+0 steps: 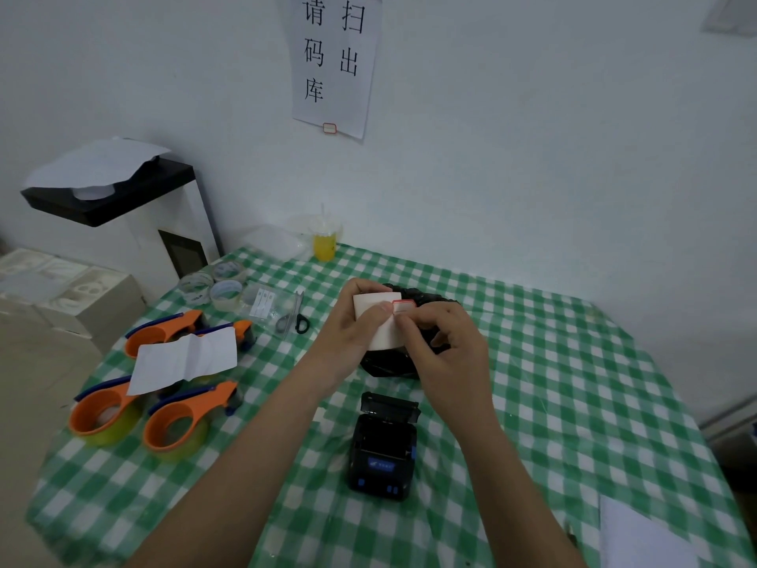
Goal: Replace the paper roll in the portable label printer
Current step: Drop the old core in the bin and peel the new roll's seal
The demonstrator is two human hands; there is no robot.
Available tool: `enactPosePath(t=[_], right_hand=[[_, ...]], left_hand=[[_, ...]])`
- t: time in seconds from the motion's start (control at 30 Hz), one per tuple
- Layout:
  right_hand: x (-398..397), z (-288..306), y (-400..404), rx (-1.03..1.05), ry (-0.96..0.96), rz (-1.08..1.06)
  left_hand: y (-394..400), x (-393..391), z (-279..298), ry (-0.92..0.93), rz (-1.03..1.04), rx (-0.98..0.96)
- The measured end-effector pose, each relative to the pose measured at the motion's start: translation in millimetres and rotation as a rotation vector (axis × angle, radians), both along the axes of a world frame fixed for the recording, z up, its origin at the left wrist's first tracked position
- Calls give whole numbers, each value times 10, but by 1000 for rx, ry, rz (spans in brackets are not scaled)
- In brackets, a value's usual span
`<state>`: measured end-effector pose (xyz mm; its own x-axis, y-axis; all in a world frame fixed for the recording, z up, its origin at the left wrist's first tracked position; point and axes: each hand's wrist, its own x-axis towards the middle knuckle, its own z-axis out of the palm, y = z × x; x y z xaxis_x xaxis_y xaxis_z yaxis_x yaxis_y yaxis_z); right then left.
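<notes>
The black portable label printer (383, 448) lies on the green checked tablecloth (573, 383) with its lid flipped open and its paper bay showing no roll. Above it, my left hand (352, 327) grips a white paper roll (379, 317). My right hand (446, 354) pinches the red-bordered sticker (403, 306) at the roll's loose end with thumb and forefinger. A crumpled black plastic bag (393, 362) sits behind and under both hands.
Several orange tape dispensers (135, 416) and a loose sheet of paper (184, 360) lie at the left. Clear tape rolls (213, 286), scissors (297, 321) and a yellow drink cup (325, 239) stand toward the wall. White paper (643, 539) lies at the near right corner.
</notes>
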<state>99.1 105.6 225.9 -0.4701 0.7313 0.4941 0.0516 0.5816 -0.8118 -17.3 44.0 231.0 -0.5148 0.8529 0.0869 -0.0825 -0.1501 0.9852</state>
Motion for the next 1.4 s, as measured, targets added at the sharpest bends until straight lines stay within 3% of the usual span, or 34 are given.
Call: enactPosePath(t=[0.17, 0.47, 0.93, 1.17, 1.4], right_hand=[[-11, -39, -14, 164, -30, -86], [5, -31, 28, -152, 20, 0], [45, -298, 398, -610, 166, -111], [-232, -779, 938, -663, -55, -247], [-730, -1332, 1574, -761, -285, -228]], left_hand=[[2, 14, -2, 4, -8, 6], [23, 5, -56, 1, 17, -14], [123, -146, -274, -30, 96, -110], [239, -286, -559, -61, 93, -227], [396, -484, -873, -99, 151, -350]])
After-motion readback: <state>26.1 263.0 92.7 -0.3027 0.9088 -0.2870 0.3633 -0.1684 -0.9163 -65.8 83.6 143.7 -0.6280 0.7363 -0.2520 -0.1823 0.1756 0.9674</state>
